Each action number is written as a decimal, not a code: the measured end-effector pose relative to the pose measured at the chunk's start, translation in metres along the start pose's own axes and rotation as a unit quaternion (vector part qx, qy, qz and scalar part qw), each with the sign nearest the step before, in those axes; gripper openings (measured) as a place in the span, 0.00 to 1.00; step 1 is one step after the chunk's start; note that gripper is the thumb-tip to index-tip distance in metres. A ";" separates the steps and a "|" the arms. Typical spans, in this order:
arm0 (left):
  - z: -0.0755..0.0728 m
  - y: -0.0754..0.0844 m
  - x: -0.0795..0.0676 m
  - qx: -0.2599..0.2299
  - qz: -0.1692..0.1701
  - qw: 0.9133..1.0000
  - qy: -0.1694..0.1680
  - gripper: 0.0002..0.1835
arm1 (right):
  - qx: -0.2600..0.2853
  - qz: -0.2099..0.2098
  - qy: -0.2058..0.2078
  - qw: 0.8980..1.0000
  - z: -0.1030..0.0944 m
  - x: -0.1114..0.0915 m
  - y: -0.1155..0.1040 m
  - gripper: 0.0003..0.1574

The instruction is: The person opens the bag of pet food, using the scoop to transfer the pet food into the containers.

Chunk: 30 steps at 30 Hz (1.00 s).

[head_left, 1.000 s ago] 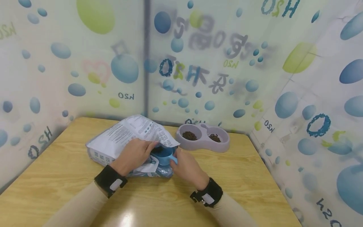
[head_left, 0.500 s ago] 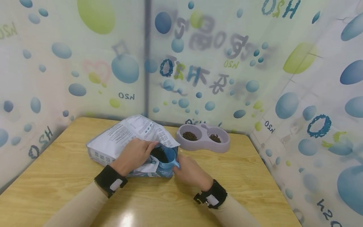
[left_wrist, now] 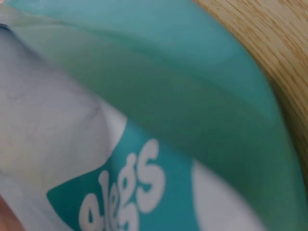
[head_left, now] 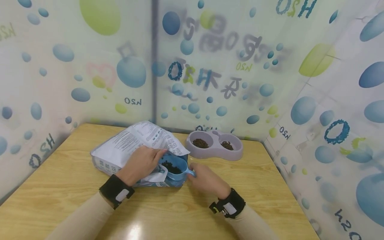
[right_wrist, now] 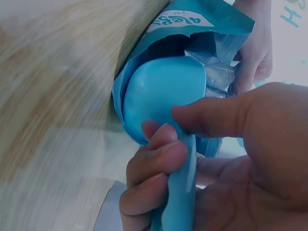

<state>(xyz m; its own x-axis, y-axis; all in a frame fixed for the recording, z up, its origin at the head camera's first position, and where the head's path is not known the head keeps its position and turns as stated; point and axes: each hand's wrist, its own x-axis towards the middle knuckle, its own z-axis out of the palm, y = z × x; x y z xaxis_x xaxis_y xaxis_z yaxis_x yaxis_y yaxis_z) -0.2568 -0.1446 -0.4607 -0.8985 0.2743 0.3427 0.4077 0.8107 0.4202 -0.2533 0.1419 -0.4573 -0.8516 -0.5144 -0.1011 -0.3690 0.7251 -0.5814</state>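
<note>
A white and teal pet food bag lies on the table, its mouth facing right. My left hand grips the upper edge of that mouth, thumb towards the opening. With curled fingers my right hand holds the handle of a blue scoop. Dark brown kibble lies in the scoop, which sits in the bag's mouth. In the right wrist view the scoop's underside shows, with the bag around it. Only the bag's printed side fills the left wrist view, close up.
Behind the right hand stands a pale purple double bowl with some kibble in both halves. The wooden table meets patterned walls at its back and sides.
The right hand has drawn the scoop rightward, partly out of the bag, and the kibble in it has come into view. The left hand and bag have stayed in place.
</note>
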 end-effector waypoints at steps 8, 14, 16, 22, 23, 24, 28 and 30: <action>-0.001 0.001 0.001 0.001 0.000 1.000 0.000 0.28 | -0.015 -0.007 -0.002 1.000 -0.010 -0.001 0.002 0.11; -0.001 0.001 0.002 0.004 -0.002 1.000 -0.005 0.28 | -0.015 -0.023 -0.003 1.000 -0.019 -0.002 0.010 0.07; -0.001 0.001 0.002 0.002 -0.004 1.000 -0.006 0.28 | -0.017 -0.033 -0.003 0.999 -0.023 -0.001 0.014 0.05; 0.000 0.000 0.001 -0.001 -0.004 1.000 -0.006 0.28 | -0.024 -0.051 -0.018 0.998 -0.031 0.000 0.025 0.06; 0.000 0.000 0.001 -0.001 -0.005 1.000 -0.006 0.28 | -0.024 -0.055 -0.019 0.998 -0.032 0.000 0.025 0.06; 0.000 0.000 0.001 -0.001 -0.008 1.000 -0.007 0.28 | -0.025 -0.061 -0.020 0.998 -0.034 0.000 0.026 0.07; 0.000 0.000 0.000 0.001 -0.010 1.000 -0.007 0.28 | -0.032 -0.082 -0.023 0.996 -0.040 -0.002 0.028 0.09; 0.000 0.000 -0.001 0.001 -0.007 1.000 -0.005 0.28 | -0.035 -0.088 -0.025 0.995 -0.043 -0.002 0.028 0.10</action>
<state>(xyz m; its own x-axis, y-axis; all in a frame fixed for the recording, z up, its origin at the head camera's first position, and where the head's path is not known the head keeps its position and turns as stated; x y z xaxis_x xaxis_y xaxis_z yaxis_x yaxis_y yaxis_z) -0.2561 -0.1446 -0.4604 -0.9060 0.2669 0.3286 0.3939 0.8160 0.4232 -0.2776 0.1834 -0.4392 -0.7528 -0.6569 -0.0435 -0.5374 0.6513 -0.5357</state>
